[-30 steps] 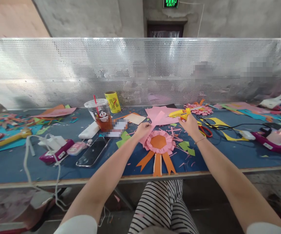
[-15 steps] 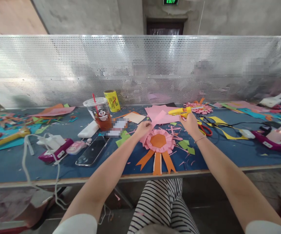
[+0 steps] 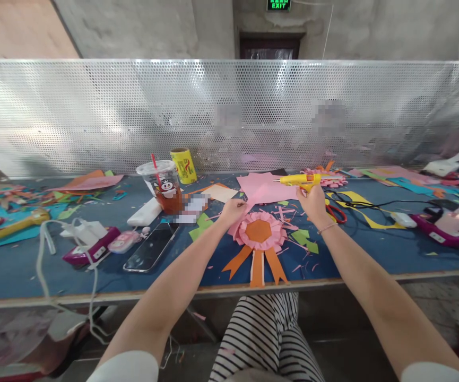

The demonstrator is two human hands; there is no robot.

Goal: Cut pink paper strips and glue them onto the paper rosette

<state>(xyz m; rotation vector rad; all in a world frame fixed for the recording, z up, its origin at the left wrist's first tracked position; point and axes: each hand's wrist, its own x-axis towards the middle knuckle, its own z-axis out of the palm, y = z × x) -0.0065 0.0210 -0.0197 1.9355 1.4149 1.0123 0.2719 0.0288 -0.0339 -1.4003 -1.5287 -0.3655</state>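
Head view: the yellow plastic glue gun (image 3: 301, 181) has shifted slightly right since a half-second ago; its nozzle now points left over the flat pink paper sheets (image 3: 280, 190), apart from the left fingers. Right hand (image 3: 312, 206) wrapped around the grip. Left hand (image 3: 233, 211) pinched nearly closed on a thin pink paper strip (image 3: 256, 197), which blurs against the sheets. Whether the strip carries glue: cannot tell.

Pink pleated-paper rosette with orange centre (image 3: 258, 231) lies flat between the forearms, near edge side, its three orange tails toward the person; unmoved. Red-handled scissors (image 3: 337, 214) just right of the right wrist.

Surface: blue-topped bench (image 3: 145, 284), strewn with paper offcuts. Left of the hands, black-screened phone (image 3: 149, 249); farther, clear plastic drink cup with red straw (image 3: 167, 193) beside a yellow printed roll (image 3: 184, 166).

Room: perforated metal screen (image 3: 113, 116) along the far side, grey concrete wall (image 3: 133, 26) beyond, green exit sign (image 3: 279, 5) high up.
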